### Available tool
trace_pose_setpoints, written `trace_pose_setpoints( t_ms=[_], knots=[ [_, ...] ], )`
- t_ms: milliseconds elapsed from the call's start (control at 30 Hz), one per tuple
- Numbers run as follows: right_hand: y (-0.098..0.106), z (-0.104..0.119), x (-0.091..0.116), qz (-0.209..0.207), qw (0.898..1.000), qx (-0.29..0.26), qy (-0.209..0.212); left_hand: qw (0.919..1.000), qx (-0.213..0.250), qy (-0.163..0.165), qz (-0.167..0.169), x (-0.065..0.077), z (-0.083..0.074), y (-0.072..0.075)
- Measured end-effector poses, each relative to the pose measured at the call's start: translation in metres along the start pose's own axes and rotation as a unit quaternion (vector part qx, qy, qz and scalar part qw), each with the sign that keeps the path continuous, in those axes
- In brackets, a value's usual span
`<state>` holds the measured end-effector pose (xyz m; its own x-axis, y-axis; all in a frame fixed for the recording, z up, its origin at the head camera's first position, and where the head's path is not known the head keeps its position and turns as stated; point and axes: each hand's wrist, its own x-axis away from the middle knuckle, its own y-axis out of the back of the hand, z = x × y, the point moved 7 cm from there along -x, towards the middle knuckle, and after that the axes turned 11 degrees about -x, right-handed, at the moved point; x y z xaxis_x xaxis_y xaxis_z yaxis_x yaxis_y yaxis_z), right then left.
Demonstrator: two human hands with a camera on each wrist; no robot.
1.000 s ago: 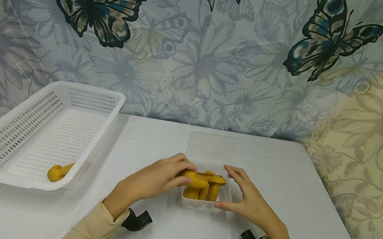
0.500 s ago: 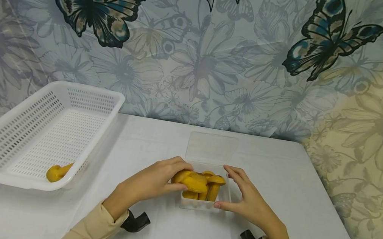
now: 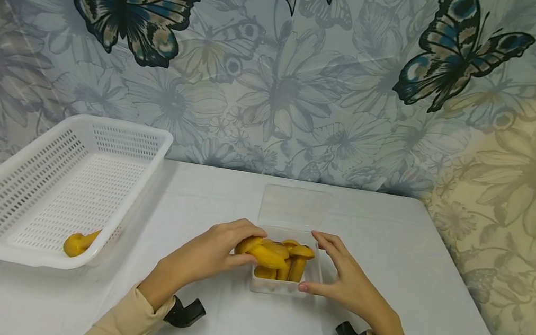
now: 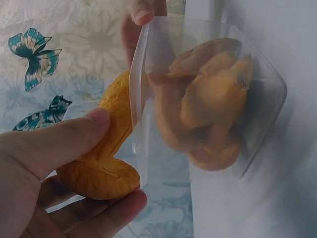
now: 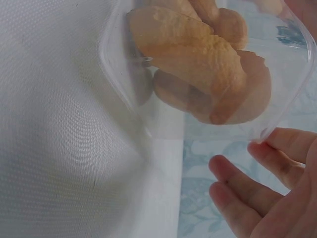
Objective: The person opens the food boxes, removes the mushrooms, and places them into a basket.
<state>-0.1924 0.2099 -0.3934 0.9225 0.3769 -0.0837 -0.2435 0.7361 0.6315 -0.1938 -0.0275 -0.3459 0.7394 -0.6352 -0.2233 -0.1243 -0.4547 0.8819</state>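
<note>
My left hand (image 3: 217,247) holds a yellow mushroom (image 4: 101,171) between thumb and fingers, at the left rim of a clear plastic box (image 3: 286,288). This mushroom lies tilted, partly overlapping the box in the head view. Inside the box several more yellow mushrooms (image 3: 298,263) are packed together, seen blurrily through its wall in both wrist views. My right hand (image 3: 355,287) holds the box's right side, thumb at the near corner and a forefinger at the far one. Its other fingers (image 5: 237,186) stand off the wall.
The box's clear lid (image 3: 295,207) lies folded back behind it. At the left stands a white perforated basket (image 3: 147,178) with one yellow mushroom (image 3: 78,244) in its near corner. A white cloth covers the table (image 3: 387,231), and a butterfly-patterned backdrop (image 3: 275,83) rises behind.
My left hand has shifted slightly left with its mushroom, which has turned and come up toward the box's left rim. The right hand and box stay nearly in place.
</note>
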Motion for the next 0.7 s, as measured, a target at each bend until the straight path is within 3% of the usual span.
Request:
trace_pose_setpoints(
  t_ms=[233,433,700],
  knots=[
    [0.000,0.000,0.000,0.000,1.000,-0.002,0.003,0.9992,-0.011,-0.004,-0.038,0.011,0.011,0.017],
    [-0.001,0.001,0.000,0.000,1.000,-0.008,0.009,0.9947,-0.027,-0.018,-0.098,0.028,0.021,0.037],
    [-0.001,0.003,-0.002,-0.002,1.000,-0.016,0.025,0.9893,-0.049,0.003,-0.137,0.052,0.041,0.057]
  ],
)
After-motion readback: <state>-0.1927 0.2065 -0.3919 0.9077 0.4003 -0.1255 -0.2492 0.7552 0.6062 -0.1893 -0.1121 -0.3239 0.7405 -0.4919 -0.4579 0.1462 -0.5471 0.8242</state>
